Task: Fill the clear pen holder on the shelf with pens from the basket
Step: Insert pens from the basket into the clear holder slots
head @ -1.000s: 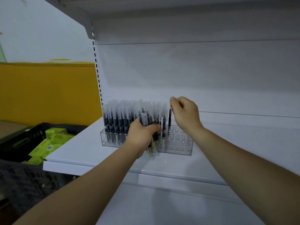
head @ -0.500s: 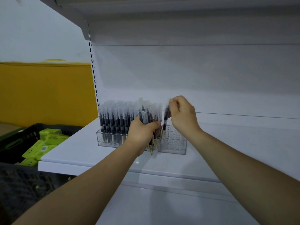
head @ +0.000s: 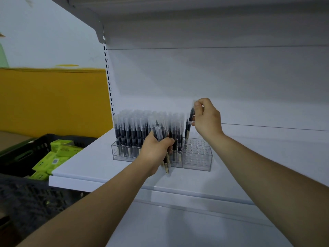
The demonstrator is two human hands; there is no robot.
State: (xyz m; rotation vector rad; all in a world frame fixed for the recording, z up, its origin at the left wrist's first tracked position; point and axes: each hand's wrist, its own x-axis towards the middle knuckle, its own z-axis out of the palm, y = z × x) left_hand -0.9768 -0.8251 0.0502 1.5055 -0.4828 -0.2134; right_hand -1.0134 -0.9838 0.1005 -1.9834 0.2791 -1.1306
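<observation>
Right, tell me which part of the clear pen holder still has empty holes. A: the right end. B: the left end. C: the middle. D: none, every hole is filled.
A: bare holes show at the right end of the clear pen holder, where the right hand pinches a pen; pens crowd the rest.

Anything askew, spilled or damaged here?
Nothing stands out. Standing pens sit upright in the pen holder, right side empty. The single pen leans only because the right hand pinches it; the left hand grips a bundle.
</observation>
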